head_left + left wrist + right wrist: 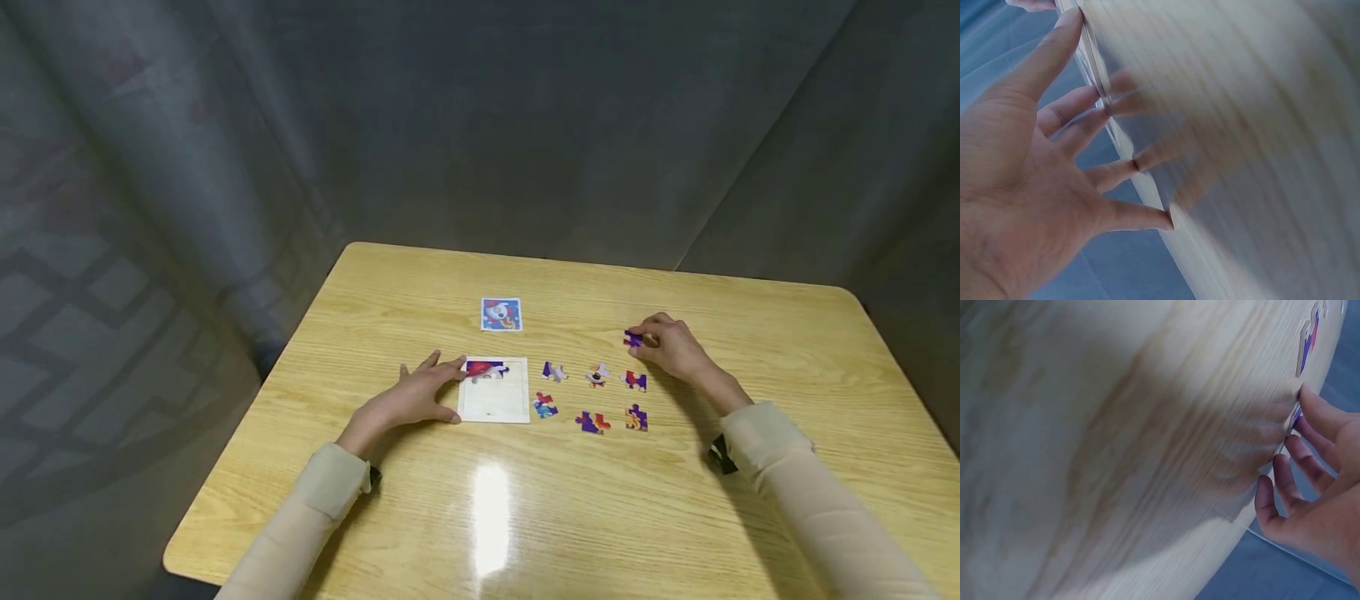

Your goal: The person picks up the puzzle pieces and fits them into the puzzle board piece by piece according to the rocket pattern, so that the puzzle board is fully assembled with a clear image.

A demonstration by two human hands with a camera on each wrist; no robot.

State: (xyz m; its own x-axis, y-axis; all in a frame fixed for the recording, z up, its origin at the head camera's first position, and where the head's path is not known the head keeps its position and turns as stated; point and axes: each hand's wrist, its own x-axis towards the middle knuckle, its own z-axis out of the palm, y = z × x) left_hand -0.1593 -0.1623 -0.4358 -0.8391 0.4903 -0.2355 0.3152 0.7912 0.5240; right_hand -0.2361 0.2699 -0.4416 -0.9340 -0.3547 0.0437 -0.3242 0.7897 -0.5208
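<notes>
My left hand [411, 395] is spread beside a white square puzzle tray [495, 404], thumb and index fingertip touching its left side. In the left wrist view the fingers [1124, 215] are fairly straight, their tips on the table. A red, white and purple section of puzzle [486, 369] lies along the tray's upper left. Over at the right, my right hand [672, 346] pinches a purple puzzle piece [632, 339] between thumb and fingers, at the tabletop. In the right wrist view that piece [1295, 417] is mostly hidden by the fingers.
Several loose pieces lie between the hands, among them a white one with an eye [597, 376], a red-purple one [635, 381] and an orange-purple one [637, 417]. A small picture card [501, 315] lies behind the tray. Grey curtains [525, 133] hang behind the wooden table [600, 517].
</notes>
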